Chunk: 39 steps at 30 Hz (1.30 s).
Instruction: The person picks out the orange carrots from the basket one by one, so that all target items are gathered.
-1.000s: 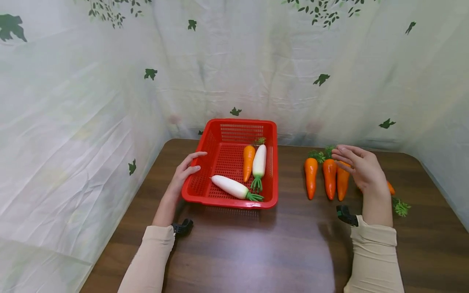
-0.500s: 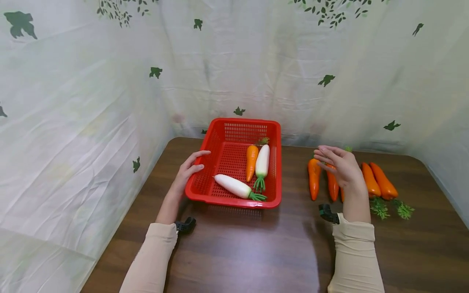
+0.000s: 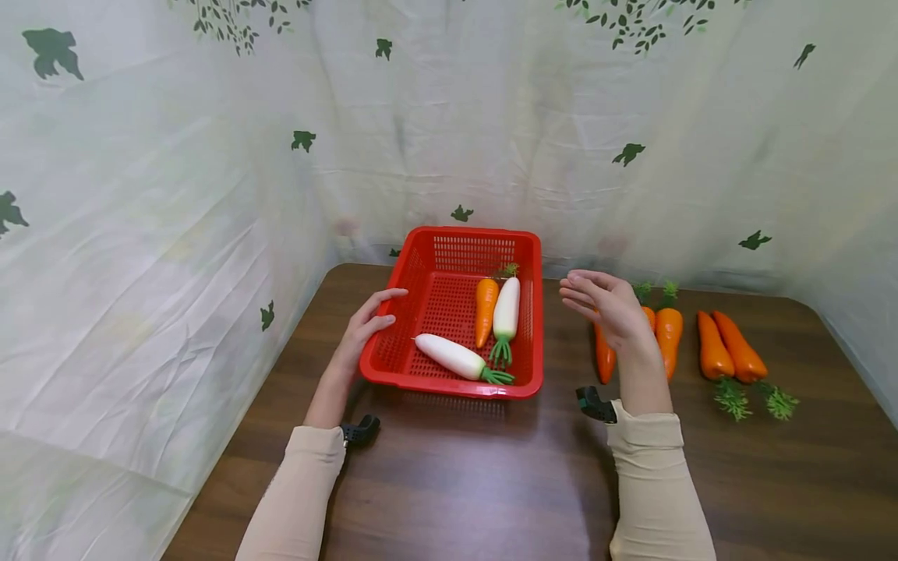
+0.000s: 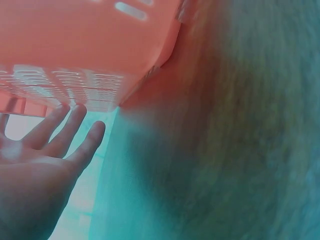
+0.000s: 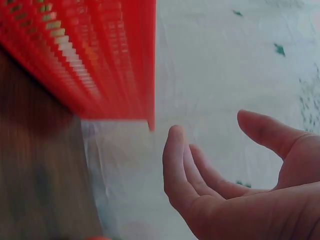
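A red plastic basket [image 3: 521, 389] stands on the brown table with an orange carrot [image 3: 486, 312] and two white radishes with green tops in it: one radish [image 3: 506, 308] upright beside the carrot, the other radish [image 3: 449, 356] lying across the front. At the basket's left rim is my left hand [image 3: 361, 327]; its thumb and a finger overlap the rim in the head view, and its fingers look straight against the outer wall in the left wrist view. My right hand [image 3: 613, 312], loosely curved and holding nothing, is in the air right of the basket, partly over a carrot [image 3: 605, 358].
Next to the right hand lie more carrots [image 3: 669, 335], partly hidden behind it. Farther right two carrots [image 3: 714, 351] lie side by side with their green tops toward me. A pale leaf-printed cloth [image 3: 561, 156] hangs behind and left of the table [image 3: 463, 483].
My right hand has moved left from over the carrots toward the basket, uncovering the carrots on the right. The left hand stays at the basket's left rim. The head view has shifted slightly.
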### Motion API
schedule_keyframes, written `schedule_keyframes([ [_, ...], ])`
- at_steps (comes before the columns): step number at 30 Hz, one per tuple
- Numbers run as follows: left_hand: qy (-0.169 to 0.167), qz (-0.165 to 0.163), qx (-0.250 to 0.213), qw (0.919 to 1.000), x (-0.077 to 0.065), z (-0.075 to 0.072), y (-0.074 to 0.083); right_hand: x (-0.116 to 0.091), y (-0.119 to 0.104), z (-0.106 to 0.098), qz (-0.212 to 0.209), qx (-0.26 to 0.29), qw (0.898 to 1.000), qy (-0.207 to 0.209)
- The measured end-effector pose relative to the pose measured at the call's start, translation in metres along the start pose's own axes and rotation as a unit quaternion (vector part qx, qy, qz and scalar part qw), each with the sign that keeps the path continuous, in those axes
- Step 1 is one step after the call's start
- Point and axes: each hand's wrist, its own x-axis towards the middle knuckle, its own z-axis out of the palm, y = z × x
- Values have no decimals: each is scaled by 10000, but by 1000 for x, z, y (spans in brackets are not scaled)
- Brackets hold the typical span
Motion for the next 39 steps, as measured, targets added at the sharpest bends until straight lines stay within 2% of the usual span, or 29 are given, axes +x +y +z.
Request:
schedule_keyframes([
  [3,28,-10,-3,10000,-1,0,0,7,-9,18,0,-383,9993,-13],
  [6,55,-14,18,10000,-1,-1,1,17,-22,35,85,-497,9986,-159],
  [10,62,-24,9,10000,-1,-1,1,32,-37,55,438,-406,9975,-373],
  [15,33,-13,-14,10000,-1,0,0,48,-44,74,941,-181,9939,-549],
  [27,58,-32,16,10000,-1,1,1,71,-30,99,1852,-92,9803,-687],
  [31,39,-40,14,10000,-2,1,1,73,-25,108,2002,-464,9766,-634],
  [35,41,-20,21,10000,-2,1,0,73,-23,119,1929,-1084,9731,-643],
  [39,62,6,89,9999,-2,2,1,75,-21,130,1941,-1408,9683,-703],
])
